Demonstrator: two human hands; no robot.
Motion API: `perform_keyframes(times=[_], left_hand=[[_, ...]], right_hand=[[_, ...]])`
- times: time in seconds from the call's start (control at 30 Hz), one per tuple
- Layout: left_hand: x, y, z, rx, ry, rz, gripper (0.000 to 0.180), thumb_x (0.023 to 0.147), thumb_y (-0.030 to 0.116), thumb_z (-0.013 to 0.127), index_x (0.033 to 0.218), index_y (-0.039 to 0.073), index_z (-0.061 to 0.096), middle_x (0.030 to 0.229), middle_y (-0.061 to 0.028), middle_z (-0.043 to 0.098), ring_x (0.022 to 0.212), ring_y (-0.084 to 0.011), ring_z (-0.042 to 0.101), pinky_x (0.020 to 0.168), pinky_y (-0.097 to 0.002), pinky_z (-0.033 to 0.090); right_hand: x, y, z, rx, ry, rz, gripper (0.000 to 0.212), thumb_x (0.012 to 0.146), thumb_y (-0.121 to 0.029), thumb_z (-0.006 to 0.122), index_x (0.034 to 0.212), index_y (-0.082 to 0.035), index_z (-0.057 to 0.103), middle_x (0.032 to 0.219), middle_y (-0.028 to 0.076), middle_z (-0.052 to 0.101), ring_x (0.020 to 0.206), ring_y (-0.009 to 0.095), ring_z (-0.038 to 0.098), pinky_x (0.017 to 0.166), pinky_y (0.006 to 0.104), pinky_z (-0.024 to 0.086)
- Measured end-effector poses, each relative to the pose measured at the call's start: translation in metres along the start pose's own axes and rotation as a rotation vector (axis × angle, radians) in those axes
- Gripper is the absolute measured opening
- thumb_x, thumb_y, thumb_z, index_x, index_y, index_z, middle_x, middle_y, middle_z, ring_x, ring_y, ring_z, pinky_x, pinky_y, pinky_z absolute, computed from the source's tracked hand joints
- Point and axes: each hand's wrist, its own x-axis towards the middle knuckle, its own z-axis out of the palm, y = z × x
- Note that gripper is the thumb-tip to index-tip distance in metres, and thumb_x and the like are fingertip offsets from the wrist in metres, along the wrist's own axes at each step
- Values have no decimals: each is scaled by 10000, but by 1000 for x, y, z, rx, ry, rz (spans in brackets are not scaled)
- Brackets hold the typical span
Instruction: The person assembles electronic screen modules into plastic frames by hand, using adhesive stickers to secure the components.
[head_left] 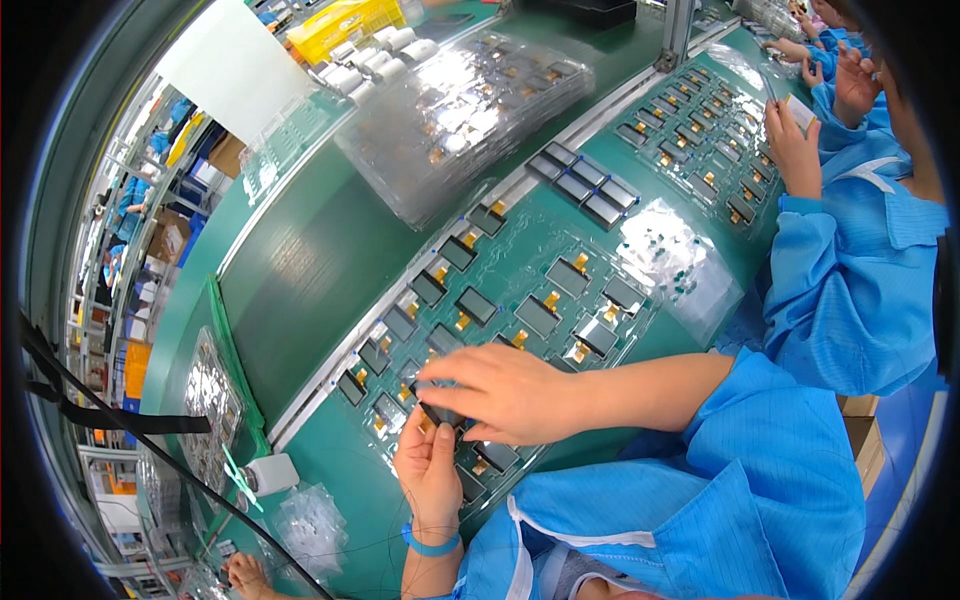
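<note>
Both my hands meet over the near left part of a clear plastic tray (515, 285). Between their fingers is a small dark display panel (438, 412), partly covered by the fingers. My left hand (430, 465), with a blue band at the wrist, pinches it from the near side. From above, my right hand (508, 390) reaches across with its fingers bent over the same panel; the fingertips are partly hidden. In the tray lie several similar panels (478, 305) with orange ribbon tails.
Beyond a pale rail, a stack of clear trays (390, 165) rests on the green belt. Dark rectangular pieces (583, 185) and a plastic sheet with green bits (705, 305) lie rightward. A co-worker's sleeve (850, 280) is right. Left are a white box (272, 474) and another person's hand (247, 577).
</note>
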Motion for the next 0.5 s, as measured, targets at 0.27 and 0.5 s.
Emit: perform_keyframes(times=[0.27,0.5], left_hand=[[0,4,5,41,-16,18,419,879,31,501,1271,-47,373,1127,-145,556,975,-175,585,840,-290,473],[9,19,-11,7,240,139,244,893,180,534,1052,-3,561,720,-104,636,501,-126,571,500,-227,477]], right_hand=[[2,13,-4,5,-114,-126,307,660,-141,666,949,-71,585,1056,93,568,1000,271,532,835,385,425],[28,82,-107,-227,-294,165,307,649,-79,695,936,-60,587,1086,77,591,1010,273,538,874,372,415]])
